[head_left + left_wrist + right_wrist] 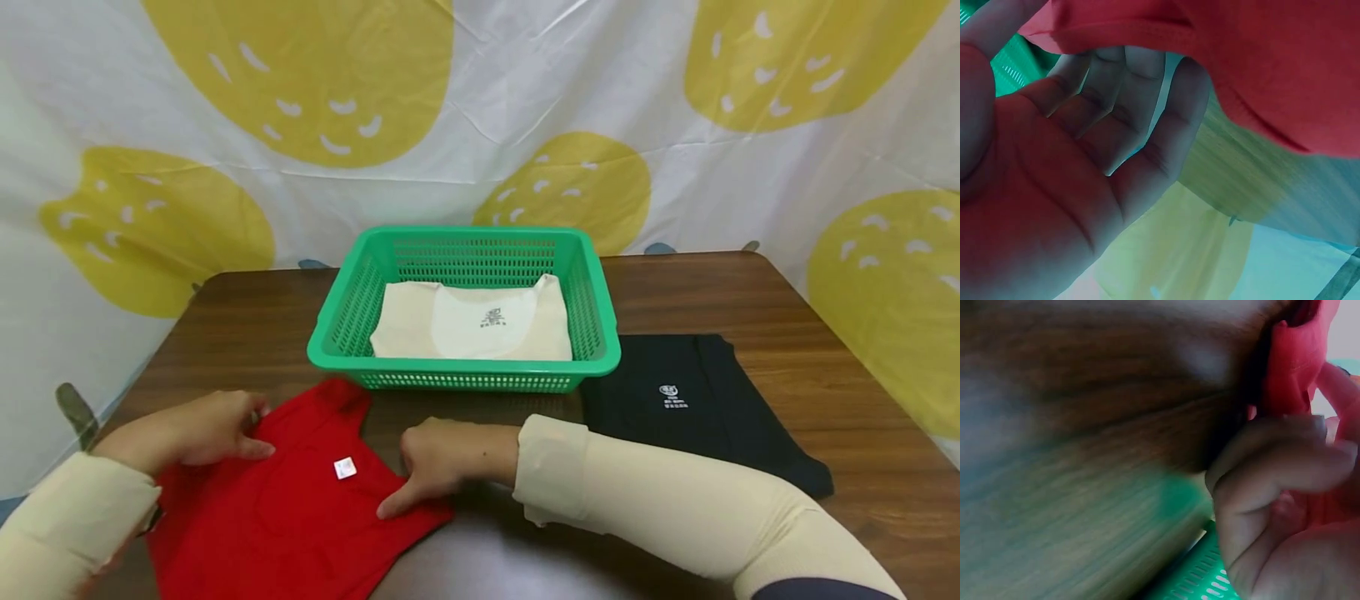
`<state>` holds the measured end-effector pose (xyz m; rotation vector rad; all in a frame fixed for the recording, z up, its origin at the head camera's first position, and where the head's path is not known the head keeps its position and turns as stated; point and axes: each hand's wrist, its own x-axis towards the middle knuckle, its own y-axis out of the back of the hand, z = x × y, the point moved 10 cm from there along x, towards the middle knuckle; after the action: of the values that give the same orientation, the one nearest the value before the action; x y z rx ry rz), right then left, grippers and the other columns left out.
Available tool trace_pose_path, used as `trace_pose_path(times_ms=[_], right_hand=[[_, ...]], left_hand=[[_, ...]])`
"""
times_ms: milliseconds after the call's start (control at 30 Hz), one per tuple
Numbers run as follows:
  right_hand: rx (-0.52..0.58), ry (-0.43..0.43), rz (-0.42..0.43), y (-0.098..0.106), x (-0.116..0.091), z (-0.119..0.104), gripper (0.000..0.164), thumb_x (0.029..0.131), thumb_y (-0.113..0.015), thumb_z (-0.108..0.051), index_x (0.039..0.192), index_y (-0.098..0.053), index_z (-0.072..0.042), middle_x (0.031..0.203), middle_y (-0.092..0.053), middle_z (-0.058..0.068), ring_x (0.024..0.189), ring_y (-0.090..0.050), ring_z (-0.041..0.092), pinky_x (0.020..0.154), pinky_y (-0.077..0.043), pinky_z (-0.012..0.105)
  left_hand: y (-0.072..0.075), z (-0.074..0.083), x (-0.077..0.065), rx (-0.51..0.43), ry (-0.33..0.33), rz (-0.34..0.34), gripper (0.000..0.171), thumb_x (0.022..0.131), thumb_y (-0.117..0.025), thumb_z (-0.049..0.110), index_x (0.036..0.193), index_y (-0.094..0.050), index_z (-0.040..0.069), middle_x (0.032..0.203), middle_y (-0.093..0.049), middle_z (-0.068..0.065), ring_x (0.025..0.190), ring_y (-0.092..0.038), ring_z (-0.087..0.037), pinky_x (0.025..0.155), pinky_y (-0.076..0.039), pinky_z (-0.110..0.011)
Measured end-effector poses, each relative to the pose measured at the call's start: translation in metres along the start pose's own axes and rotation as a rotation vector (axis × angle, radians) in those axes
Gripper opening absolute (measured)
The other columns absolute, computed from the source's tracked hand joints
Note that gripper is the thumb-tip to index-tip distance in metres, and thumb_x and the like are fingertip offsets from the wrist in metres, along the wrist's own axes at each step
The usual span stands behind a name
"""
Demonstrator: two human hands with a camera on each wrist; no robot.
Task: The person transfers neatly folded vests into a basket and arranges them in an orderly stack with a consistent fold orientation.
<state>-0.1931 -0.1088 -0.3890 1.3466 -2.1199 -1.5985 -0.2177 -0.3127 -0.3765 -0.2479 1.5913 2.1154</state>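
A red shirt with a small white square mark spreads over the table at the lower left. At its left side is my left hand, thumb over the cloth. In the left wrist view the gently bent fingers pass under the shirt's edge, so their tips are hidden. My right hand grips the shirt's right side with thumb and curled fingers. The right wrist view shows a fold of red cloth rising from those fingers.
A green plastic basket stands at the table's middle, holding a folded cream shirt. To its right, partly behind my right forearm, lies a folded black shirt. A white curtain with yellow shapes hangs behind the wooden table.
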Motion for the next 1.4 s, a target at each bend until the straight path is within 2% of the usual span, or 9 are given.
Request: trace_pose_path(times_ms=[400, 500, 633, 767, 867, 967, 1100, 1200, 1400], right_hand=[[-0.177, -0.029, -0.056, -0.010, -0.006, -0.009, 0.052, 0.075, -0.072, -0.070, 0.065, -0.059, -0.020, 0.065, -0.060, -0.007, 0.064, -0.056, 0.010, 0.056, -0.045, 0.033], [-0.208, -0.018, -0.051, -0.012, -0.007, -0.014, 0.050, 0.078, -0.072, -0.067, 0.066, -0.058, -0.020, 0.065, -0.060, -0.007, 0.064, -0.057, 0.010, 0.057, -0.045, 0.033], [-0.166, 0.039, -0.052, -0.014, -0.007, -0.021, 0.044, 0.084, -0.074, -0.051, 0.062, -0.053, -0.019, 0.056, -0.052, -0.007, 0.058, -0.050, 0.008, 0.051, -0.039, 0.028], [-0.079, 0.129, -0.006, -0.011, -0.009, -0.030, 0.040, 0.082, -0.075, -0.029, 0.057, -0.045, -0.020, 0.049, -0.036, -0.010, 0.054, -0.038, 0.006, 0.047, -0.030, 0.021], [0.040, 0.171, 0.031, -0.007, -0.012, -0.030, 0.040, 0.078, -0.074, -0.017, 0.057, -0.040, -0.020, 0.050, -0.030, -0.011, 0.053, -0.032, 0.003, 0.047, -0.026, 0.017], [0.297, 0.130, 0.010, -0.008, -0.013, -0.019, 0.036, 0.078, -0.071, -0.005, 0.062, -0.040, -0.017, 0.051, -0.036, -0.008, 0.045, -0.042, -0.002, 0.046, -0.039, 0.013], [0.617, 0.027, 0.016, -0.007, -0.014, 0.006, 0.025, 0.082, -0.067, 0.003, 0.077, -0.048, -0.012, 0.063, -0.056, 0.005, 0.041, -0.061, 0.016, 0.043, -0.054, 0.030], [0.690, 0.010, 0.078, 0.001, -0.014, 0.020, 0.022, 0.085, -0.069, 0.003, 0.089, -0.052, -0.010, 0.074, -0.061, 0.010, 0.044, -0.063, 0.019, 0.046, -0.056, 0.032], [0.726, 0.018, 0.165, 0.010, -0.015, 0.035, 0.032, 0.085, -0.073, 0.000, 0.110, -0.055, -0.009, 0.090, -0.060, 0.007, 0.053, -0.064, 0.017, 0.051, -0.058, 0.033]], left_hand=[[-0.003, 0.001, -0.001, -0.031, -0.016, -0.004, 0.035, 0.083, -0.080, 0.027, 0.098, -0.059, 0.003, 0.084, -0.064, -0.003, 0.077, -0.056, -0.017, 0.068, -0.048, -0.033], [-0.004, 0.000, -0.001, -0.041, -0.008, -0.003, 0.035, 0.083, -0.080, 0.027, 0.098, -0.059, 0.004, 0.083, -0.063, -0.002, 0.076, -0.055, -0.017, 0.067, -0.047, -0.032], [-0.004, -0.001, -0.002, -0.049, -0.002, -0.007, 0.034, 0.084, -0.080, 0.026, 0.098, -0.058, 0.003, 0.085, -0.064, -0.004, 0.077, -0.056, -0.017, 0.068, -0.048, -0.033], [-0.006, 0.001, -0.003, -0.052, -0.003, -0.016, 0.035, 0.084, -0.079, 0.027, 0.098, -0.059, 0.003, 0.086, -0.064, -0.004, 0.079, -0.057, -0.018, 0.069, -0.048, -0.034], [-0.007, 0.002, -0.004, -0.046, -0.009, -0.016, 0.035, 0.084, -0.079, 0.027, 0.100, -0.061, 0.002, 0.087, -0.064, -0.003, 0.081, -0.057, -0.019, 0.072, -0.048, -0.035], [-0.009, 0.003, -0.005, -0.070, -0.024, -0.017, 0.036, 0.085, -0.078, 0.026, 0.103, -0.062, -0.001, 0.089, -0.064, -0.003, 0.085, -0.058, -0.019, 0.075, -0.049, -0.036], [-0.015, 0.004, -0.007, -0.140, -0.042, -0.028, 0.030, 0.085, -0.076, 0.021, 0.103, -0.063, 0.001, 0.089, -0.065, -0.001, 0.084, -0.059, -0.016, 0.076, -0.049, -0.034], [-0.019, 0.007, -0.008, -0.154, -0.058, -0.026, 0.022, 0.084, -0.074, 0.019, 0.095, -0.062, 0.004, 0.080, -0.064, 0.002, 0.077, -0.057, -0.013, 0.071, -0.048, -0.030], [-0.025, 0.010, -0.012, -0.199, -0.070, -0.029, 0.018, 0.083, -0.072, 0.017, 0.090, -0.060, 0.006, 0.068, -0.058, 0.004, 0.062, -0.052, -0.011, 0.056, -0.047, -0.026]])
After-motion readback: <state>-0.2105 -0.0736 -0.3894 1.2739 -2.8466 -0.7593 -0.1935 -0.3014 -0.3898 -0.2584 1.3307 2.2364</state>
